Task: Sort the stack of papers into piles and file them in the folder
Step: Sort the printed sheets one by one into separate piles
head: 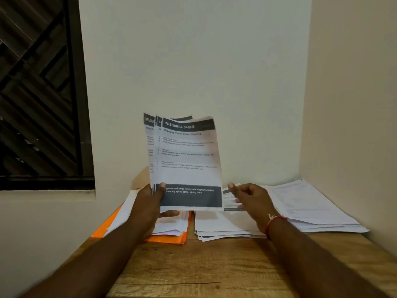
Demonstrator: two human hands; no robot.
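My left hand (150, 203) grips a fanned bundle of printed sheets (187, 160) by its lower left corner and holds it upright above the table; the front sheet is headed "DRESSING TABLE". My right hand (250, 197) hovers just right of the bundle with loosely curled fingers, holding nothing. An orange folder (167, 238) lies open under my left hand with white papers on it. A middle pile of papers (221, 227) lies flat below my right hand. A larger pile (309, 207) lies at the right, against the wall.
The wooden table (204, 269) sits in a corner, with white walls behind and to the right. A dark window grille (36, 93) fills the upper left. Bare wood shows along the table's near side.
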